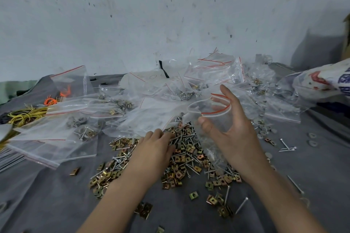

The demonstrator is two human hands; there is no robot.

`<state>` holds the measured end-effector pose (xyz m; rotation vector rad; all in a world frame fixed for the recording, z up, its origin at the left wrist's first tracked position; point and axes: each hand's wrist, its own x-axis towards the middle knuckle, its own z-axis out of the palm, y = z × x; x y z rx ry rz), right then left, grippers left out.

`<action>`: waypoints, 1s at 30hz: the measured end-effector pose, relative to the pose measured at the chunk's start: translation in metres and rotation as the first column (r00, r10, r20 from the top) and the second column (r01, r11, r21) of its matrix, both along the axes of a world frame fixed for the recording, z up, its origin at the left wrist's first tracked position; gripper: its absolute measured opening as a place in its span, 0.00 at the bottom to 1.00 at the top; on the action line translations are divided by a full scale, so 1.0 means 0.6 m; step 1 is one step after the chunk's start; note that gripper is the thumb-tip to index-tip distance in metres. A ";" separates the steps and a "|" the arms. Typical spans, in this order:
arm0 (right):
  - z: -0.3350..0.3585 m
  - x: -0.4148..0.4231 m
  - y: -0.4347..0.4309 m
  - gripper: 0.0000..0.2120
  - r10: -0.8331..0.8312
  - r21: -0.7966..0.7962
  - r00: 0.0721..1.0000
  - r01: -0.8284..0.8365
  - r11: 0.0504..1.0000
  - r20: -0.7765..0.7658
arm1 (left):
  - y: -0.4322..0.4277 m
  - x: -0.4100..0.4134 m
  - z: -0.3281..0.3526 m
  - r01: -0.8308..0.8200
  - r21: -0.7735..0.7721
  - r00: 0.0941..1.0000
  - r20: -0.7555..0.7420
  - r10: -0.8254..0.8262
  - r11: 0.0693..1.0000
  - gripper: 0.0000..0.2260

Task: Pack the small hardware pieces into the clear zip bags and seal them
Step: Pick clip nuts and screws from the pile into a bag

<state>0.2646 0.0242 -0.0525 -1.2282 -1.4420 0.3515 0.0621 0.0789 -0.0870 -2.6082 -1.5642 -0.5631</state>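
Grey wrinkled cloth over the table, pale stained wall behind. At centre right, clear zip bag of thin plastic with a red stripe at the mouth, raised just above the heap. Held by the right hand, thumb at the near lip and fingers spread wide at the far lip, keeping the mouth open toward the left. Seems empty or nearly so; hard to tell through the plastic.

Just below and to the left, loose pile of brass-coloured square metal clips, silver nails and grey round washers, lying on the cloth. Left hand palm down on this pile, fingertips curled into the pieces; cannot tell whether pinching something.

Possible troubles from here:
- Soft mouth kept open by one hand only, so likely to fold shut on receiving the pieces, with a spill back onto the cloth.
- Long pointed nails, able to catch crosswise at the lip or to pierce the thin film.
- Mixed heap, so easy to take a wrong kind or a wrong count.
- No proper seal, because of a piece left in the zip track.

Around, many other clear bags, some filled, touching the far edge of the pile and easy to confuse with the one in work. Farther right, stray nails, able to roll away.
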 end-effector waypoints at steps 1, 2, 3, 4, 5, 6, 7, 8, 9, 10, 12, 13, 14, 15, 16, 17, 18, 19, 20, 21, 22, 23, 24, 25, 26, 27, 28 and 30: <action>0.000 0.001 0.000 0.38 -0.003 0.002 1.000 0.003 1.000 -0.007 | 0.002 0.004 -0.001 -0.021 0.006 1.000 0.000 0.021 1.000 0.18; 0.000 0.002 0.000 0.38 -0.007 0.006 1.000 0.007 1.000 -0.011 | 0.004 0.006 -0.003 -0.042 0.008 0.999 -0.001 0.042 0.999 0.18; 0.000 0.003 0.000 0.37 -0.012 0.010 1.000 0.012 1.000 -0.013 | 0.006 0.008 -0.005 -0.060 0.009 0.998 -0.006 0.060 0.998 0.18; 0.000 0.004 0.000 0.37 -0.017 0.010 1.000 0.017 1.000 -0.012 | 0.007 0.009 -0.006 -0.070 0.010 0.997 -0.017 0.070 0.998 0.18; 0.000 0.005 -0.001 0.36 -0.022 0.006 1.000 0.022 1.000 -0.012 | 0.009 0.011 -0.007 -0.072 0.009 0.997 -0.034 0.073 0.997 0.18; 0.000 0.006 -0.001 0.37 -0.026 0.001 1.000 0.026 1.000 -0.012 | 0.009 0.012 -0.008 -0.072 0.010 0.996 -0.047 0.072 0.997 0.17; 0.000 0.007 -0.002 0.37 -0.029 -0.002 1.000 0.029 1.000 -0.011 | 0.010 0.013 -0.009 -0.069 0.010 0.996 -0.054 0.070 0.998 0.17; 0.001 0.008 -0.002 0.37 -0.032 -0.002 0.999 0.032 0.999 -0.009 | 0.011 0.015 -0.009 -0.065 0.012 0.996 -0.052 0.066 0.998 0.16; 0.001 0.008 -0.003 0.37 -0.034 -0.005 0.999 0.034 0.999 -0.010 | 0.011 0.016 -0.010 -0.061 0.009 0.997 -0.047 0.061 0.998 0.15; 0.001 0.009 -0.003 0.37 -0.036 -0.005 0.999 0.036 0.999 -0.011 | 0.012 0.016 -0.010 -0.058 0.009 0.997 -0.043 0.058 0.998 0.14; 0.002 0.010 -0.004 0.37 -0.036 -0.002 0.999 0.036 0.999 -0.014 | 0.012 0.016 -0.010 -0.053 0.010 0.998 -0.038 0.053 0.999 0.11; 0.002 0.009 -0.005 0.37 -0.033 0.001 0.999 0.033 0.999 -0.017 | 0.011 0.015 -0.010 -0.050 0.006 0.998 -0.038 0.050 0.999 0.10; 0.003 0.009 -0.005 0.37 -0.028 0.006 0.999 0.029 1.000 -0.018 | 0.011 0.013 -0.009 -0.044 0.003 0.998 -0.037 0.044 0.999 0.10; 0.003 0.008 -0.006 0.37 -0.024 0.010 0.999 0.024 1.000 -0.022 | 0.011 0.012 -0.009 -0.035 -0.004 0.999 -0.028 0.034 0.999 0.09; 0.002 0.008 -0.006 0.37 -0.023 0.011 0.999 0.023 1.000 -0.032 | 0.011 0.011 -0.009 -0.022 -0.017 1.000 0.011 0.022 1.000 0.08; 0.002 0.008 -0.006 0.37 -0.024 0.011 0.999 0.024 1.000 -0.048 | 0.011 0.010 -0.006 -0.009 -0.043 0.995 0.101 0.013 0.999 0.07; 0.001 0.008 -0.006 0.37 -0.025 0.012 0.998 0.026 1.000 -0.065 | 0.012 0.008 -0.002 0.003 -0.090 0.970 0.241 0.019 0.996 0.06; 0.001 0.009 -0.005 0.37 -0.026 0.014 0.997 0.028 1.000 -0.079 | 0.013 0.007 0.004 0.023 -0.163 0.911 0.411 0.047 0.986 0.04; 0.001 0.010 -0.005 0.36 -0.028 0.014 0.996 0.029 0.999 -0.088 | 0.014 0.006 0.009 0.065 -0.256 0.807 0.582 0.100 0.965 0.03; 0.001 0.010 -0.005 0.35 -0.031 0.013 0.995 0.032 0.999 -0.098 | 0.015 0.004 0.015 0.132 -0.340 0.669 0.724 0.169 0.931 0.03; 0.001 0.010 -0.004 0.35 -0.034 0.010 0.993 0.035 0.999 -0.110 | 0.017 0.002 0.020 0.210 -0.403 0.531 0.812 0.242 0.891 0.04; 0.001 0.010 -0.004 0.35 -0.037 0.007 0.992 0.038 0.999 -0.123 | 0.017 0.000 0.024 0.290 -0.443 0.411 0.858 0.308 0.849 0.05; 0.001 0.010 -0.004 0.35 -0.042 0.007 0.990 0.043 0.999 -0.133 | 0.017 -0.001 0.028 0.363 -0.454 0.314 0.882 0.352 0.814 0.05; 0.001 0.009 -0.004 0.35 -0.048 0.004 0.989 0.049 0.999 -0.137 | 0.017 -0.003 0.030 0.417 -0.451 0.249 0.892 0.378 0.790 0.06; 0.002 0.008 -0.004 0.35 -0.052 0.001 0.989 0.053 0.999 -0.137 | 0.017 -0.005 0.031 0.449 -0.444 0.215 0.896 0.389 0.775 0.06; 0.002 0.007 -0.004 0.35 -0.054 0.000 0.989 0.055 0.999 -0.134 | 0.016 -0.006 0.031 0.467 -0.438 0.201 0.899 0.389 0.769 0.07; 0.002 0.006 -0.004 0.35 -0.054 0.001 0.990 0.054 0.999 -0.132 | 0.016 -0.007 0.032 0.474 -0.430 0.198 0.902 0.383 0.769 0.08; 0.001 0.006 -0.003 0.35 -0.053 0.004 0.991 0.054 0.999 -0.126 | 0.014 -0.009 0.032 0.478 -0.415 0.206 0.910 0.361 0.774 0.09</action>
